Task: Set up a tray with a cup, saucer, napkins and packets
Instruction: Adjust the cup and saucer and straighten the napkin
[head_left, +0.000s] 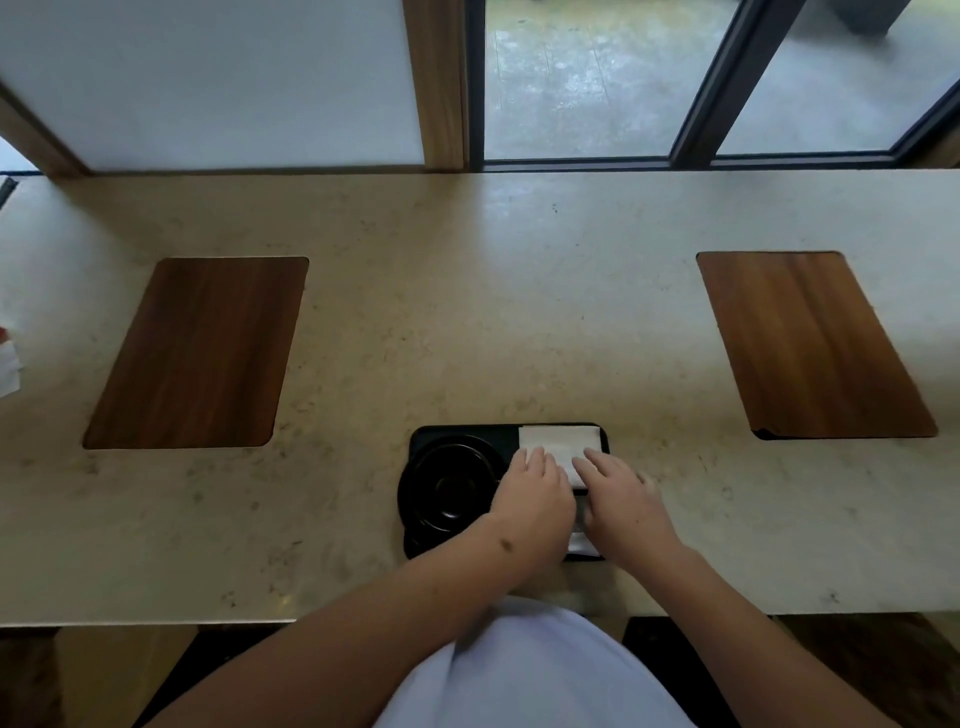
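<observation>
A black tray (457, 432) lies near the front edge of the beige counter. On its left half a black cup (449, 486) stands on a black saucer (410, 512). A white folded napkin (558, 442) fills the tray's far right part. My left hand (532, 493) and my right hand (621, 491) rest palm down side by side on the napkin's near edge, fingers flat and slightly spread. Something pale (579, 540) shows under my wrists at the tray's near right; I cannot tell what it is.
Two wooden inlays sit in the counter (467, 312), one at the left (200, 353) and one at the right (810, 345). White paper items (8, 364) peek in at the far left edge. Windows run behind the counter.
</observation>
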